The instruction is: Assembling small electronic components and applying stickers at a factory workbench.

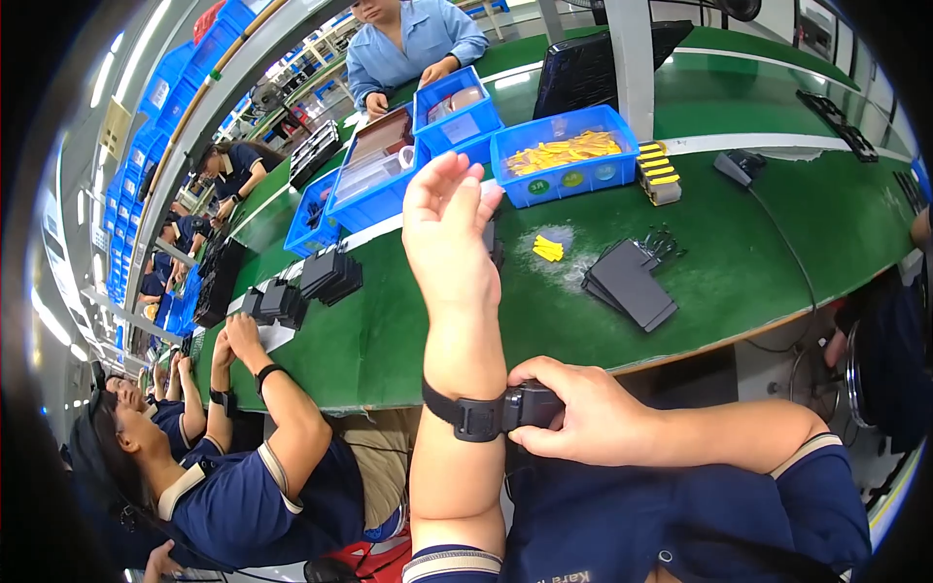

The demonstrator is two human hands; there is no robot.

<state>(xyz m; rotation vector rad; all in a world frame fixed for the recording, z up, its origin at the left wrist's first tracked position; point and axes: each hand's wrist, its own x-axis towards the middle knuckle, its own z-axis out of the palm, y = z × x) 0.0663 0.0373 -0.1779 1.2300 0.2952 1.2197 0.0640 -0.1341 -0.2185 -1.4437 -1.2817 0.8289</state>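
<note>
My left hand is raised over the green table, palm up, its fingers loosely curled with nothing in them. Around that forearm runs a black wrist strap carrying a small black box-shaped device. My right hand has its thumb and fingers closed around this device from the right. Beyond my right hand lie flat dark rectangular cases, overlapping, with small black parts at their far end. A few yellow strips lie to the left of the cases, near my left hand.
A blue bin of yellow strips, other blue bins and a yellow-and-black stack stand farther back. A grey post rises behind. A cabled black device lies right. Co-workers sit left and across.
</note>
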